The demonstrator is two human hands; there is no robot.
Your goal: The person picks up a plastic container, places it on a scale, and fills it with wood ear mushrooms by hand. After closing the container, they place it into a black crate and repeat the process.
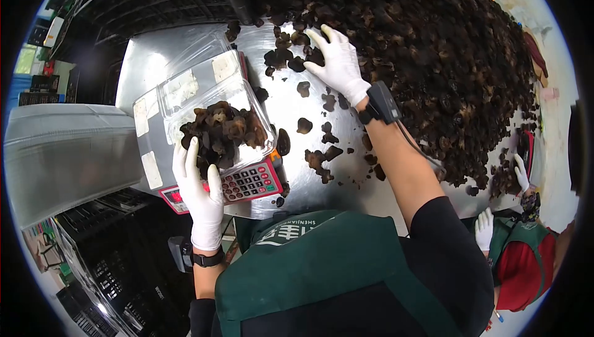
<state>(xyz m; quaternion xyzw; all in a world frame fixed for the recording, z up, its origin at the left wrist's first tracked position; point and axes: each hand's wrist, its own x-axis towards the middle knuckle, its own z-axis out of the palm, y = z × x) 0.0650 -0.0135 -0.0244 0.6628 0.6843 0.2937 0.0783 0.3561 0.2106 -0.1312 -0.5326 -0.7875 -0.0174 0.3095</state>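
My left hand (201,198), in a white glove, rests at the near left side of a clear plastic clamshell box (263,123). Its fingers and thumb are apart and touch the heap of dark wood ear mushrooms (226,130) in the box. Beneath the box is a digital scale (250,182) with a red-edged keypad. Over the left edge of a large mushroom pile (433,59), my right hand (337,65), also gloved, has its fingers spread and nothing visible in its grasp. Loose mushrooms (315,161) lie scattered on the metal table between both hands.
A grey bin (74,157) stands left of the scale. Black crates rise behind the table (297,198) and stack up at lower left (130,269). On the right, a co-worker's gloved hands (484,229) are near the pile's edge.
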